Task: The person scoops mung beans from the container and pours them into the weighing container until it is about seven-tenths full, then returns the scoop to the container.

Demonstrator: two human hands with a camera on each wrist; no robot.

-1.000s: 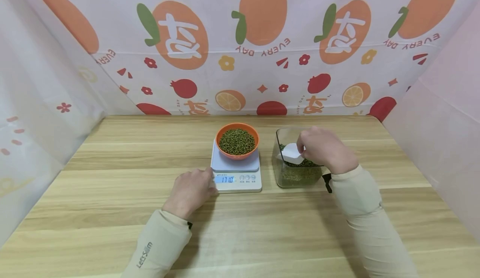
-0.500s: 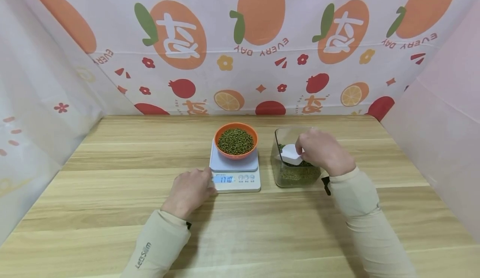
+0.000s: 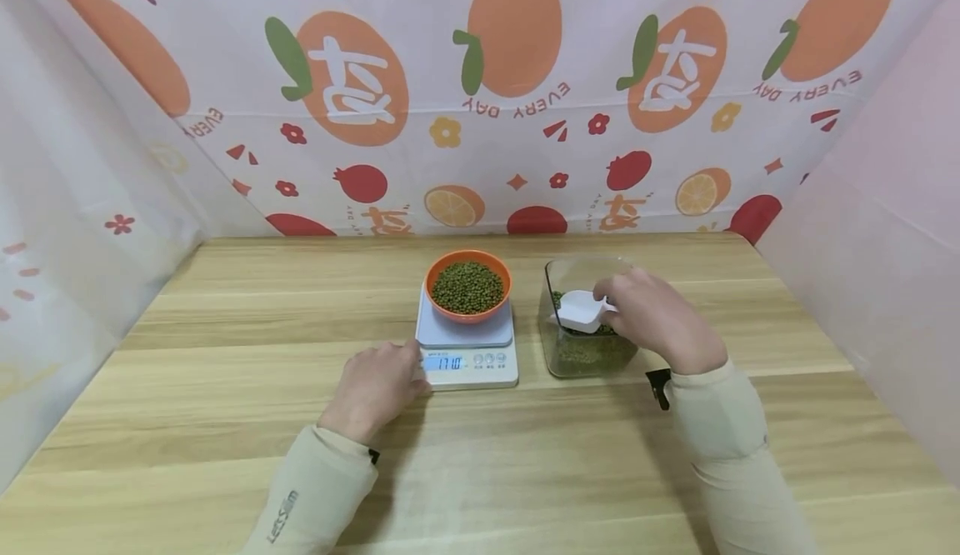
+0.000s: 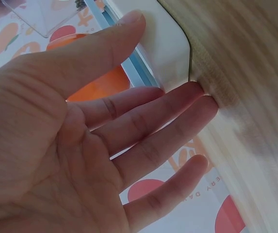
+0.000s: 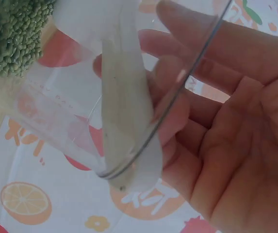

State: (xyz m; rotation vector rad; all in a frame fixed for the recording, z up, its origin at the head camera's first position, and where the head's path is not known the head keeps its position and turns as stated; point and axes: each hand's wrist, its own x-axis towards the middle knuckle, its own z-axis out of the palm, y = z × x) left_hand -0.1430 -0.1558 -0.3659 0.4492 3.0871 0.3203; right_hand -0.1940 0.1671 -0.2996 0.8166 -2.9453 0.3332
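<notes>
An orange bowl (image 3: 468,318) of mung beans (image 3: 467,287) stands on a white kitchen scale (image 3: 463,336), whose display reads about 171.0. My left hand (image 3: 375,387) rests at the scale's front left corner; the left wrist view shows its fingers spread, some fingertips touching the table and scale edge. To the right is a clear square container (image 3: 591,360), with more beans inside. A white scoop (image 3: 581,309) lies tilted in it. My right hand (image 3: 662,315) is at the scoop's handle (image 5: 124,97), its thumb apart from it and a finger behind it.
The wooden tabletop (image 3: 525,463) extends in front of the scale and container. Behind stands a fruit-print curtain (image 3: 442,80), and pale curtains (image 3: 862,230) close off both sides. A black strap (image 3: 659,388) hangs at the right wrist.
My right hand has drawn slightly right of the scoop and its fingers have loosened around the handle. The left hand stays at the scale, and the reading is unchanged. The head view has shifted slightly.
</notes>
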